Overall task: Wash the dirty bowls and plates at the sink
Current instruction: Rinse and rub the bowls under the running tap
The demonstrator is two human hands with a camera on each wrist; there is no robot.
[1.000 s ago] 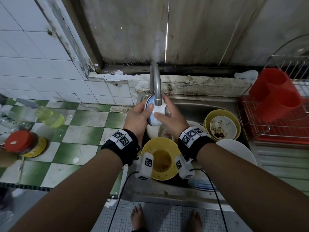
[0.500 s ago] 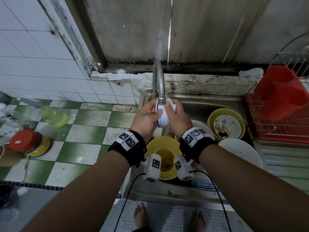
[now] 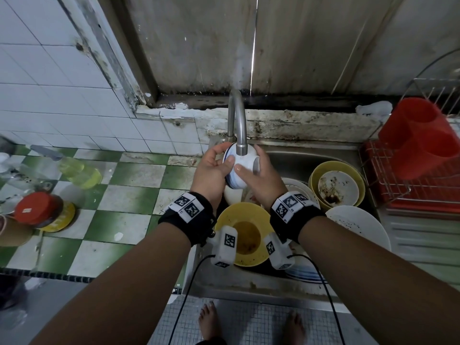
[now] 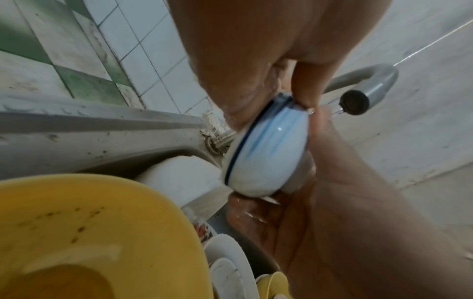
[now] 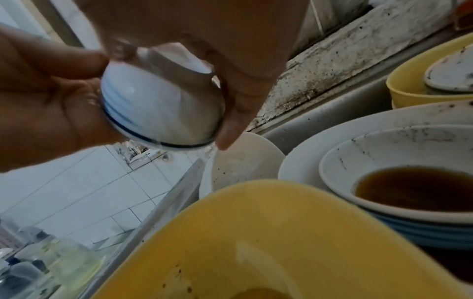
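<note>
A small white bowl with blue rings (image 3: 242, 168) (image 4: 266, 149) (image 5: 158, 109) is held on its side right under the tap spout (image 3: 241, 145) (image 4: 354, 102). My left hand (image 3: 214, 170) grips it from the left, thumb on its wall. My right hand (image 3: 258, 175) holds it from the right, fingers round its foot. Below in the sink (image 3: 296, 155) lie a yellow bowl (image 3: 245, 232) (image 5: 268, 242) with brown liquid, a second yellow bowl (image 3: 336, 185) with a dirty white bowl inside, and stained white plates (image 3: 358, 230).
A red dish rack with a red holder (image 3: 420, 145) stands to the right of the sink. On the green-and-white tiled counter (image 3: 124, 195) at left are a soap bottle (image 3: 77, 170) and a red-lidded jar (image 3: 37, 210). Bare feet show on the floor below.
The white bowl has been turned in both hands under the spout; its rim now faces left and its foot right. The hands have shifted round it.
</note>
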